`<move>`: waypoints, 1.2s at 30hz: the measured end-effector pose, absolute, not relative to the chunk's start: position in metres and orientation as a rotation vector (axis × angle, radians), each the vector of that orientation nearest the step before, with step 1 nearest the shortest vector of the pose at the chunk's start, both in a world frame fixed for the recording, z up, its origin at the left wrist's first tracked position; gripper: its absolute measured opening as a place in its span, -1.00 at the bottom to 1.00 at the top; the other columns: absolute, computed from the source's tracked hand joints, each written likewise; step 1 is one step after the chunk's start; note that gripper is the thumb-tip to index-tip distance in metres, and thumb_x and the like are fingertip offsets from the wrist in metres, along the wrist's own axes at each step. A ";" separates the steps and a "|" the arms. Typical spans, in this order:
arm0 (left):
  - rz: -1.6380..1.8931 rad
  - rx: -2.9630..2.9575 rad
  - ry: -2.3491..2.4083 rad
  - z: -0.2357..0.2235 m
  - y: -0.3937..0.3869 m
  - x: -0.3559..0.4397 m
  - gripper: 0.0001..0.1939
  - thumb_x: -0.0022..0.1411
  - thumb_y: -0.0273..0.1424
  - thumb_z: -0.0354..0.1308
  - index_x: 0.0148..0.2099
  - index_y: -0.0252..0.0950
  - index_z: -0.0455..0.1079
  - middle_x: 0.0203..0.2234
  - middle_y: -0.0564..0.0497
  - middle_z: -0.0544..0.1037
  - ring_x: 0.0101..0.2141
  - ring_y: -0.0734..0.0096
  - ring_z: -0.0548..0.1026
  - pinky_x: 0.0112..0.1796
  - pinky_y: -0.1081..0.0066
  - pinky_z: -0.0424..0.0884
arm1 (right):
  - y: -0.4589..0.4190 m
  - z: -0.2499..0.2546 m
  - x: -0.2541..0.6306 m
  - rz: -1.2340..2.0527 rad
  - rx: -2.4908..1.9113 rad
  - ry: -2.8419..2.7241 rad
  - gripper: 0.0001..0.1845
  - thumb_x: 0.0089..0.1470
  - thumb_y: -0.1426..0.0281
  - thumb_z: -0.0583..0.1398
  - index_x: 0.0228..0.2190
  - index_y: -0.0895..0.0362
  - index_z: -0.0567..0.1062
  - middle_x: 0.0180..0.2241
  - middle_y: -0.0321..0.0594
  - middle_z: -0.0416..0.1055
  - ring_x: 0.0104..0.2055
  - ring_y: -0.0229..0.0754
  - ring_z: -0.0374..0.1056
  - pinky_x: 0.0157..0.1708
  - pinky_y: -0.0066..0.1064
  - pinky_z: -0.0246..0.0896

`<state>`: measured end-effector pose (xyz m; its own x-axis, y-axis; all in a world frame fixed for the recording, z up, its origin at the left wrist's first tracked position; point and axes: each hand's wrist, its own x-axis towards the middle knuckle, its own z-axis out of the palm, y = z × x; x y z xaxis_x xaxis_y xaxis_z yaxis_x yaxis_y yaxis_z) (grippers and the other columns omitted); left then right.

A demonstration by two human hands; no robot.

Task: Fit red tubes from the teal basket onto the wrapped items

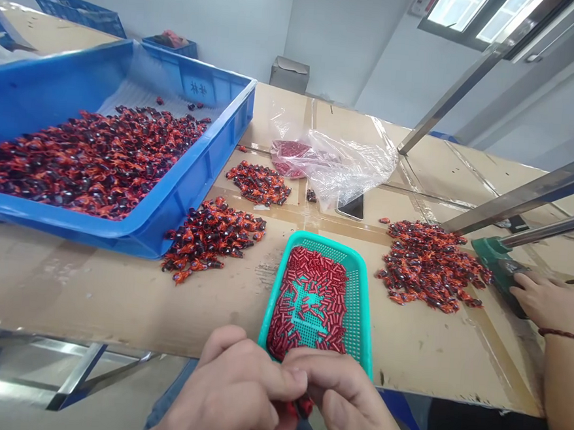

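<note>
My left hand (235,395) and my right hand (353,396) meet at the table's front edge, fingers closed and pinched together. Between them shows a small red-and-black piece (305,406), mostly covered by the fingers, so its full shape is hidden. Just beyond my fingertips lies a teal mesh basket (363,312), holding many short dark-red cylinders (313,269) spread around a bare patch of its floor. Left of the basket is a heap of orange-and-black pieces (217,233), with a smaller heap (258,183) behind it.
A large blue crate (143,231) with many orange-and-black pieces stands at left. Behind the basket lie a clear plastic bag (349,164) and a phone (351,205). At right, another person's hand (551,300) touches a green tool (500,259) beside another heap (425,267). Metal posts (524,192) rise there.
</note>
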<state>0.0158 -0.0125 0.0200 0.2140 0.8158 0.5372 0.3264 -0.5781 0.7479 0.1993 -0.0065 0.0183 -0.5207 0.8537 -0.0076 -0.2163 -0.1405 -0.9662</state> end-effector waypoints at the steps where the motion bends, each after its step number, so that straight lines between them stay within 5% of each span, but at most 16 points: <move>1: 1.338 1.980 1.087 0.019 -0.012 0.016 -0.69 0.22 -0.57 0.31 -0.35 -0.16 0.23 -0.39 0.14 0.66 -0.45 0.47 0.61 -0.23 0.36 0.53 | -0.007 0.019 0.200 1.771 -0.776 -1.335 -0.48 0.28 -0.07 0.20 -0.33 0.14 0.64 -0.41 -0.28 0.29 -0.38 -0.25 0.19 -0.34 -0.40 0.15; 4: 1.375 1.825 1.150 0.015 -0.013 0.017 -0.69 0.19 -0.33 0.44 -0.32 -0.15 0.30 -0.36 0.05 0.66 -0.35 0.33 0.64 -0.21 0.31 0.59 | -0.007 0.019 0.201 1.743 -0.807 -1.332 -0.55 0.27 -0.01 0.24 -0.29 0.11 0.66 -0.40 -0.28 0.30 -0.37 -0.24 0.21 -0.32 -0.41 0.17; 9: 1.333 1.606 1.094 0.011 -0.014 0.018 -0.68 0.18 -0.26 0.46 -0.26 -0.15 0.34 -0.32 0.00 0.66 -0.27 0.25 0.66 -0.20 0.29 0.63 | -0.010 0.019 0.201 1.682 -0.878 -1.358 -0.47 0.31 -0.08 0.16 -0.29 0.08 0.69 -0.40 -0.19 0.42 -0.33 -0.16 0.36 -0.30 -0.36 0.29; 19: 1.179 1.330 0.765 0.016 -0.010 0.008 -0.59 0.30 -0.70 0.25 -0.05 -0.03 0.35 -0.13 0.14 0.67 -0.08 0.43 0.66 -0.05 0.50 0.63 | -0.019 0.003 0.199 1.428 -0.980 -1.466 -0.58 0.36 0.04 0.16 -0.37 0.10 0.50 -0.47 -0.27 0.42 -0.44 -0.25 0.32 -0.37 -0.42 0.32; 24: 1.168 1.312 0.797 0.016 -0.012 0.009 -0.61 0.32 -0.57 0.33 0.05 0.01 0.42 0.01 0.07 0.66 0.04 0.35 0.63 0.05 0.47 0.59 | -0.017 0.006 0.193 1.060 -0.971 -1.530 -0.73 0.37 0.12 0.19 -0.25 0.03 0.51 -0.40 -0.25 0.50 -0.37 -0.20 0.45 -0.32 -0.41 0.42; 30: 1.206 1.397 0.873 0.013 -0.016 0.009 -0.76 0.38 -0.31 0.32 0.01 0.01 0.37 -0.10 0.08 0.64 -0.03 0.37 0.64 -0.04 0.45 0.62 | -0.014 0.017 0.191 0.828 -0.926 -1.652 -0.85 0.40 0.22 0.18 -0.15 0.00 0.51 -0.37 -0.26 0.51 -0.35 -0.23 0.48 -0.35 -0.49 0.46; 36: 1.214 2.254 1.509 -0.012 0.022 -0.043 -0.78 0.40 -0.38 0.24 0.05 -0.14 0.37 -0.06 -0.04 0.64 0.01 0.19 0.59 0.08 0.19 0.41 | 0.011 -0.007 0.277 0.109 -1.593 -1.837 -0.80 0.34 0.21 0.20 -0.17 0.03 0.57 -0.25 -0.15 0.63 -0.24 -0.04 0.56 -0.21 -0.25 0.45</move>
<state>-0.0429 0.0222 -0.0125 0.1565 0.8338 0.5295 0.6956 -0.4736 0.5402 0.2774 0.0110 -0.0070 -0.0066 0.8985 0.4390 0.8401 0.2430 -0.4849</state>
